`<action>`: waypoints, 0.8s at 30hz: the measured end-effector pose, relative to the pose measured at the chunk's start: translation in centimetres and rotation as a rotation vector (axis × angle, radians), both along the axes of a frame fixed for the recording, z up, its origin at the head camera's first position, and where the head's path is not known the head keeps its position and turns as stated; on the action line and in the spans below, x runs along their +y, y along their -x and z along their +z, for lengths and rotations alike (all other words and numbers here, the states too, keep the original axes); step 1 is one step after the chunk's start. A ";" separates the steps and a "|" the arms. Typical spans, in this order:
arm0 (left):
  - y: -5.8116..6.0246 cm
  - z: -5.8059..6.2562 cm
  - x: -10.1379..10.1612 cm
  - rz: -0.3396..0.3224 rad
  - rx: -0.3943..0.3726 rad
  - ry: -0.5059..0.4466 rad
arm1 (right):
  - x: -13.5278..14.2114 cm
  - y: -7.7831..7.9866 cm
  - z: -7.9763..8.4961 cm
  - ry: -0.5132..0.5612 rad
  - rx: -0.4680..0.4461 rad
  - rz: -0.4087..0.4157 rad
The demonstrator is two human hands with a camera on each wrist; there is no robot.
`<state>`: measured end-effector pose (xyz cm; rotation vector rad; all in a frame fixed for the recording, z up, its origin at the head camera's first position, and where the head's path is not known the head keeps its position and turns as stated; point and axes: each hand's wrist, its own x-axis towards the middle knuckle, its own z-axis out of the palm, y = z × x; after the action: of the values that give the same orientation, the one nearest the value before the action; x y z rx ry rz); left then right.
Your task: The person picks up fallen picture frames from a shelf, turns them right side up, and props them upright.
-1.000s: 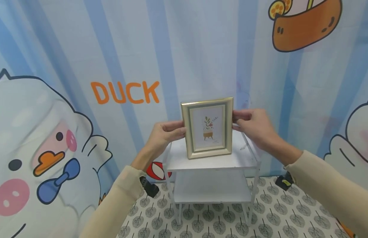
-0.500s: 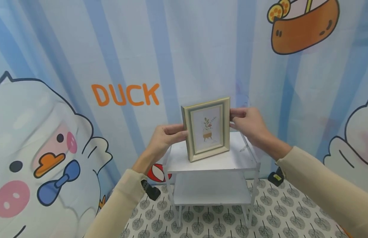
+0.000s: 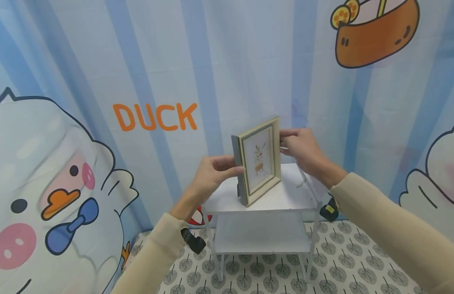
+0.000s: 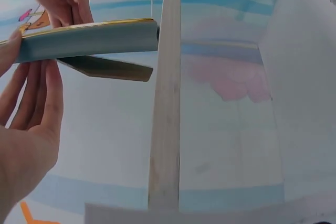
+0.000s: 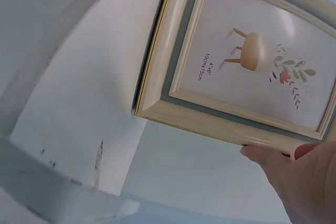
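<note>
A cream-and-gold picture frame (image 3: pixel 260 161) with a plant print stands upright at the top of a small white shelf stand (image 3: pixel 289 196). It is turned at an angle, so its left side edge shows. My left hand (image 3: pixel 214 173) pinches that side, thumb at the front and fingers behind. My right hand (image 3: pixel 304 149) holds the opposite side. In the left wrist view an easel back (image 4: pixel 113 70) juts out behind the frame, close to the left hand (image 4: pixel 31 140). The right wrist view shows the print's front and the right hand (image 5: pixel 310 177) at the frame's edge.
The stand has a lower white shelf (image 3: pixel 261 232) and thin white legs. A striped cartoon curtain (image 3: pixel 157 53) hangs close behind it. Tree-patterned flooring (image 3: pixel 263 269) lies underneath.
The picture frame has turned, its left edge swinging nearer to me and its right edge away. My left hand has shifted right, my right hand left and slightly up in view.
</note>
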<state>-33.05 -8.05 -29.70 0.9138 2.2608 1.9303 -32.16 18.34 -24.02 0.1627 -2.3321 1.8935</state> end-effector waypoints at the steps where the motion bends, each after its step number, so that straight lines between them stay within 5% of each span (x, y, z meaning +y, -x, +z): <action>1: -0.2 0.0 0.2 0.006 0.013 0.001 | -0.1 0.2 0.0 0.008 0.001 0.004; 17: -2.0 -0.7 4.3 0.192 0.210 -0.043 | -1.4 3.3 -0.2 0.120 0.025 0.036; 24: -2.6 -0.6 6.0 0.253 0.253 -0.034 | -1.8 4.4 -0.5 0.062 0.047 0.058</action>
<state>-30.48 -2.02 -30.25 0.9679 2.6065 2.0612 -36.53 16.54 -24.54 0.2673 -2.2589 1.9642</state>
